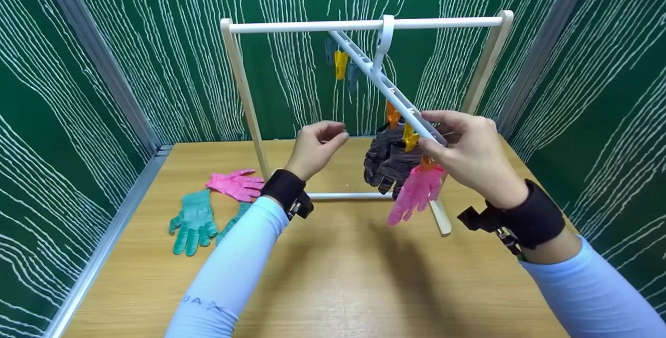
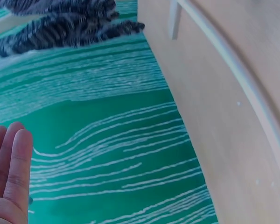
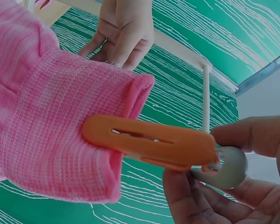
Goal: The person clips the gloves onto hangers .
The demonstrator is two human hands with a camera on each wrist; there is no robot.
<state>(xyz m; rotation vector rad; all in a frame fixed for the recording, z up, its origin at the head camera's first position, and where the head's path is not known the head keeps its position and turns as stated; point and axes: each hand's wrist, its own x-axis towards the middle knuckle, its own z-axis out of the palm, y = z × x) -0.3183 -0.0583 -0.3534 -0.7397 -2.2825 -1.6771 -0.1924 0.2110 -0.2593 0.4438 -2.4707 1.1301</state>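
Note:
My right hand (image 1: 473, 156) grips the near end of a pale blue clip hanger (image 1: 382, 80), thumb below and fingers over the bar. A pink glove (image 1: 416, 192) hangs at that end; its cuff is held by an orange clip (image 3: 149, 142) in the right wrist view. Behind it, dark striped gloves (image 1: 387, 158) hang from a yellow clip (image 1: 410, 137) and another orange clip (image 1: 392, 115). My left hand (image 1: 315, 148) is in the air left of the hanger, holding nothing, its fingers loosely bent. In the left wrist view, several left fingers (image 2: 18, 163) look fairly straight.
The hanger hooks over the top bar of a wooden rack (image 1: 312, 27). Unused clips, including a yellow one (image 1: 340, 65), dangle at its far end. On the table (image 1: 333, 286), at left, lie a pink glove (image 1: 237, 184), a green glove (image 1: 195, 221) and another partly hidden green one (image 1: 234, 221).

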